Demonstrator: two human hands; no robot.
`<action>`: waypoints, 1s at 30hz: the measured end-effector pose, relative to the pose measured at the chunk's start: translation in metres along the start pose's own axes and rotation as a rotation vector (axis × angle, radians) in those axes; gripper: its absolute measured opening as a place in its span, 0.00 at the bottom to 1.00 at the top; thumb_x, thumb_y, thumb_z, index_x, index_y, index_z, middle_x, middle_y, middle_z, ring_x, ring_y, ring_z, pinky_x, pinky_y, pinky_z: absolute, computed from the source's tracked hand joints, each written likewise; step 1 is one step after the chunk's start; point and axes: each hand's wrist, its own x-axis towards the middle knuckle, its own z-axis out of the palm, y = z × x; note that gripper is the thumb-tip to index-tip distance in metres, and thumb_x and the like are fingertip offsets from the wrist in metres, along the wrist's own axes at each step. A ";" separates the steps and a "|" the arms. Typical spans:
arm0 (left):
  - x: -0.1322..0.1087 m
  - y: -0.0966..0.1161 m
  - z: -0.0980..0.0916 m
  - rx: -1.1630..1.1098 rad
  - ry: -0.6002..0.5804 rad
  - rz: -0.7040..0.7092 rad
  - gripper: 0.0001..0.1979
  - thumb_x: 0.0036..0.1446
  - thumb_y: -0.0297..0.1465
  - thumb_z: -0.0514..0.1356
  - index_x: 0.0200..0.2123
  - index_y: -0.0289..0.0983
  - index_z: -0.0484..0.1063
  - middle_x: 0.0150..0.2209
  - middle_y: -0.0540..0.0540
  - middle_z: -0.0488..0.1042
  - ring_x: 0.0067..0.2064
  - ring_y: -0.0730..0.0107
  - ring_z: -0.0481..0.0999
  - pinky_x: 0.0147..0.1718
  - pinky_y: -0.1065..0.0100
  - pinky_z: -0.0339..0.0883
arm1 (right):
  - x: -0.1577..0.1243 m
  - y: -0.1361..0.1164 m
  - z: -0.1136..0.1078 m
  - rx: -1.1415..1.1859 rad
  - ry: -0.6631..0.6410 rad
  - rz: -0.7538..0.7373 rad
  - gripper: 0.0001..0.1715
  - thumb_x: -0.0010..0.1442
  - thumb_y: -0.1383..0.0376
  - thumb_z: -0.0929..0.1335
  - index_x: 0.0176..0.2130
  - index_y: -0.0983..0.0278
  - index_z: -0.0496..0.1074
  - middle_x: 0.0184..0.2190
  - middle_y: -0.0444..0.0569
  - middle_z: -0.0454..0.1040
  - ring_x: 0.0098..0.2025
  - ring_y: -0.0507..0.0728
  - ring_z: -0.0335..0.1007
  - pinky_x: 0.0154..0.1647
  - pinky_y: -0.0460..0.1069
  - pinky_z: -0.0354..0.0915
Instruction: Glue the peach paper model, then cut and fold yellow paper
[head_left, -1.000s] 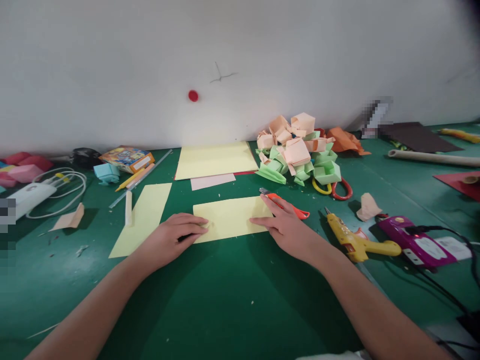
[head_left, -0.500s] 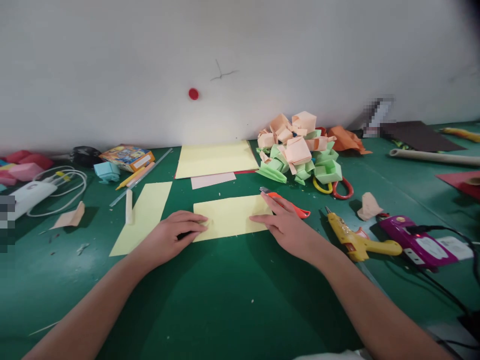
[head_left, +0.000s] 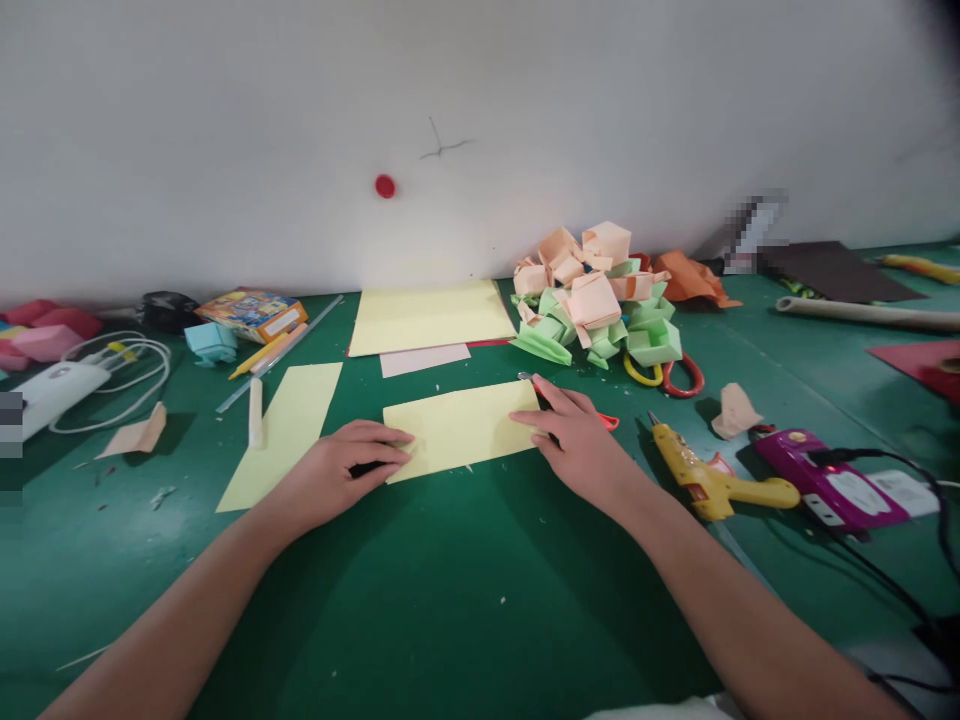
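A small yellow paper rectangle (head_left: 461, 428) lies on the green table (head_left: 465, 590) in front of me. My left hand (head_left: 334, 478) is closed, its curled fingers and thumb pinching the paper's left edge. My right hand (head_left: 581, 440) lies with fingers stretched out on the paper's right edge. It covers most of an orange utility knife (head_left: 606, 421), whose metal tip shows beyond the fingertips.
A yellow strip (head_left: 285, 430) and a white stick (head_left: 256, 412) lie to the left. A larger yellow sheet (head_left: 431, 315) lies behind. A heap of folded peach and green paper (head_left: 596, 300), scissors (head_left: 675, 377), a yellow glue gun (head_left: 712, 477) and a purple device (head_left: 829, 485) are to the right.
My right hand has slid a little left and further over the utility knife, and the paper's right edge has shifted slightly away from me. My left hand has barely moved.
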 end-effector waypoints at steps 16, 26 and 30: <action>0.001 0.002 0.002 0.065 0.014 0.103 0.13 0.68 0.39 0.58 0.45 0.48 0.83 0.52 0.47 0.80 0.52 0.60 0.76 0.53 0.57 0.73 | 0.005 0.004 0.001 -0.006 0.070 0.049 0.22 0.64 0.71 0.65 0.52 0.54 0.80 0.70 0.48 0.61 0.67 0.69 0.59 0.62 0.68 0.65; 0.001 0.003 0.002 0.066 -0.003 0.106 0.12 0.68 0.38 0.58 0.46 0.48 0.82 0.53 0.47 0.80 0.53 0.59 0.76 0.54 0.56 0.72 | 0.006 0.004 0.002 -0.031 0.087 0.016 0.22 0.63 0.72 0.65 0.49 0.57 0.82 0.68 0.49 0.64 0.64 0.67 0.61 0.63 0.66 0.65; 0.002 0.004 0.001 0.058 -0.004 0.104 0.12 0.68 0.38 0.58 0.46 0.47 0.82 0.53 0.46 0.80 0.53 0.59 0.76 0.53 0.56 0.73 | 0.005 0.004 0.003 -0.030 0.086 -0.013 0.21 0.63 0.71 0.64 0.48 0.55 0.82 0.69 0.47 0.64 0.65 0.68 0.60 0.61 0.68 0.67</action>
